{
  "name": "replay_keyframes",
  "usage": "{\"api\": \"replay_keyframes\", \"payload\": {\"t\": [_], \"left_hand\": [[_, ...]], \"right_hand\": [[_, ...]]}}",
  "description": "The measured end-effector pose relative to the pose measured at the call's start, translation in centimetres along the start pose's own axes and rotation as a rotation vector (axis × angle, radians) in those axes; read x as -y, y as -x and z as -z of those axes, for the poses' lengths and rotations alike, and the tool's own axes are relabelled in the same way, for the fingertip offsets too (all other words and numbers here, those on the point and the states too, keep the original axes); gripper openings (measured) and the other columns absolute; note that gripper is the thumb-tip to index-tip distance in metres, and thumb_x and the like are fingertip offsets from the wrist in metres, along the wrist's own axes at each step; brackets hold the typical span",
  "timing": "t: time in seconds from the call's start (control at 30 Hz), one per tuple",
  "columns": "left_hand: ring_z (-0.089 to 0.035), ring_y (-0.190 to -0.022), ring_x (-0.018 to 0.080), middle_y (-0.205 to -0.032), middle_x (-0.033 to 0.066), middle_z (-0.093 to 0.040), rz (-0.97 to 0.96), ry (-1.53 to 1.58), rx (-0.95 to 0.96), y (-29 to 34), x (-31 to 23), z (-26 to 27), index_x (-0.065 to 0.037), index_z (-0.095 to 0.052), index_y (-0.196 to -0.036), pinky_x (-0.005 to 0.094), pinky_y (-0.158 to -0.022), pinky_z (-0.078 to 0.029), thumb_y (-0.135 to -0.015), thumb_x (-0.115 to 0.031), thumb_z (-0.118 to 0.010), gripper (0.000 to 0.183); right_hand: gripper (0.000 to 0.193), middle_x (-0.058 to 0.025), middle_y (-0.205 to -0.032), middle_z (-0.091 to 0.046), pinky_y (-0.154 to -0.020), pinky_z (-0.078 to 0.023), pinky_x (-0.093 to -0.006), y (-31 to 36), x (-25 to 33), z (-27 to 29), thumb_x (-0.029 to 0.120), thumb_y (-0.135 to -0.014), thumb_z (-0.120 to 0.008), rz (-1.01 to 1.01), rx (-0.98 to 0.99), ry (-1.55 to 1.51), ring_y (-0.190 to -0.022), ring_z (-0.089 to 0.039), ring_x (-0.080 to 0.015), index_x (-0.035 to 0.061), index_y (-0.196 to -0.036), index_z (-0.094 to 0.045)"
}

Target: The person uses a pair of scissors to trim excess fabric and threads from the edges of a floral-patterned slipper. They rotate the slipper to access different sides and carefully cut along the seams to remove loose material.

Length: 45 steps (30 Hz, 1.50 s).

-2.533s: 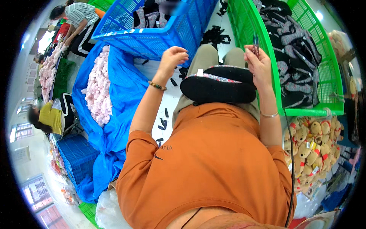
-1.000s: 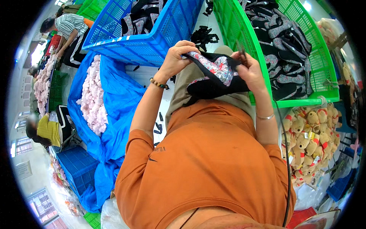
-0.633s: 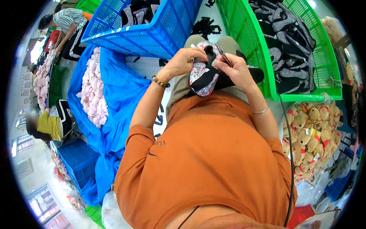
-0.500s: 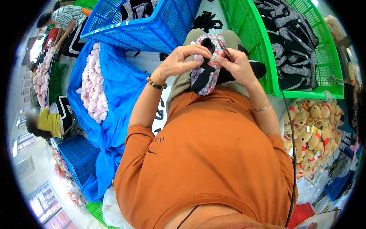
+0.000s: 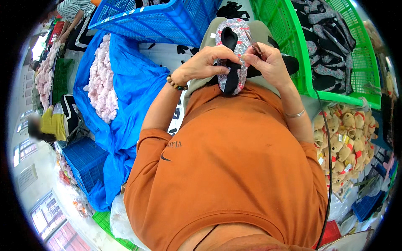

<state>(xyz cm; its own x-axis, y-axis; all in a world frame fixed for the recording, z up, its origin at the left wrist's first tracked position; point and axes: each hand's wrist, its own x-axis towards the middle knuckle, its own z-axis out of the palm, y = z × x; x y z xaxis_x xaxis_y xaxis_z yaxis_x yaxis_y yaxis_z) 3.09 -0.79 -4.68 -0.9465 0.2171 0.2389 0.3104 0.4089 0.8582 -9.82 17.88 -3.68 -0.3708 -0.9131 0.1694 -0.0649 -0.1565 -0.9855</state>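
A slipper-shaped padded fabric piece, grey with a red and white floral pattern and a black-lined opening, rests lengthwise over my lap. My left hand is closed on its near half, thumb and fingers pinching the fabric beside the black part. At its right edge my right hand pinches close to the left fingertips. A small dark brown tool, perhaps thread snips, sits in that right hand; its tips are hard to make out. Another black fabric part sticks out beyond the right wrist.
A green crate at right holds several similar floral and black pieces. A blue crate stands far left, above a blue sheet with pale pink stuffing. Plush toys pile up at right. A dark cord hangs along my right side.
The fabric piece has turned more upright, and its opening shows more fully. My left hand has shifted right along it. Both hands remain close together on the piece.
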Motion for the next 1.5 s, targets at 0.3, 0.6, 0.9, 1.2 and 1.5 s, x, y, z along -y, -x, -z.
{"api": "replay_keyframes", "payload": {"t": [0.3,0.6,0.9,1.2,1.5], "left_hand": [[-0.057,-0.099,0.0245,-0.103,0.0094,-0.060,0.008,-0.067,0.043,-0.3,-2.3,-1.6,-0.005,-0.063,-0.112,0.0333,-0.088,-0.044,-0.073,-0.003,-0.067,0.040],[-0.058,-0.106,0.0223,-0.111,0.0106,-0.061,0.031,0.010,-0.024,-0.2,-2.6,-2.4,-0.005,-0.061,-0.116,0.0321,-0.092,-0.044,-0.077,-0.002,-0.065,0.039],[-0.063,-0.099,0.0186,-0.104,0.0077,-0.066,0.026,-0.032,-0.103,-0.1,-3.4,-2.6,-0.003,-0.064,-0.104,0.0298,-0.089,-0.047,-0.075,0.005,-0.061,0.030],[-0.065,-0.090,0.0169,-0.095,0.0073,-0.068,0.312,0.338,-0.185,-0.5,-2.8,-2.7,0.000,-0.069,-0.092,0.0289,-0.083,-0.051,-0.080,0.002,-0.062,0.014],[-0.065,-0.091,0.0177,-0.100,0.0127,-0.068,0.419,0.726,-0.148,-1.0,-3.1,-1.2,0.000,-0.070,-0.093,0.0314,-0.087,-0.049,-0.078,0.001,-0.067,0.016]], "right_hand": [[0.018,-0.0006,-0.076,-0.060,-0.062,-0.042,-0.0190,2.6,0.6,0.4,0.015,-0.089,-0.063,-0.053,-0.100,0.011,-0.070,-0.051,-0.0040,-0.0024,-0.089,-0.062],[0.016,0.0035,-0.067,-0.054,-0.058,-0.040,-0.0185,4.9,0.0,0.5,0.013,-0.087,-0.065,-0.166,-0.017,0.091,-0.064,-0.048,-0.0026,-0.0025,-0.086,-0.062],[0.015,0.0004,-0.075,-0.058,-0.063,-0.043,-0.0193,4.7,0.8,0.5,0.013,-0.091,-0.060,-0.144,-0.082,-0.016,-0.069,-0.052,-0.0048,-0.0017,-0.090,-0.062],[0.024,-0.0094,-0.072,-0.057,-0.059,-0.043,-0.0249,5.9,0.9,1.8,0.023,-0.090,-0.059,0.004,-0.187,0.486,-0.065,-0.054,-0.0129,-0.0008,-0.093,-0.062],[0.029,-0.0079,-0.071,-0.058,-0.051,-0.044,-0.0306,7.3,3.2,2.0,0.030,-0.080,-0.069,0.138,-0.059,0.917,-0.055,-0.056,-0.0231,0.0025,-0.085,-0.061]]}}
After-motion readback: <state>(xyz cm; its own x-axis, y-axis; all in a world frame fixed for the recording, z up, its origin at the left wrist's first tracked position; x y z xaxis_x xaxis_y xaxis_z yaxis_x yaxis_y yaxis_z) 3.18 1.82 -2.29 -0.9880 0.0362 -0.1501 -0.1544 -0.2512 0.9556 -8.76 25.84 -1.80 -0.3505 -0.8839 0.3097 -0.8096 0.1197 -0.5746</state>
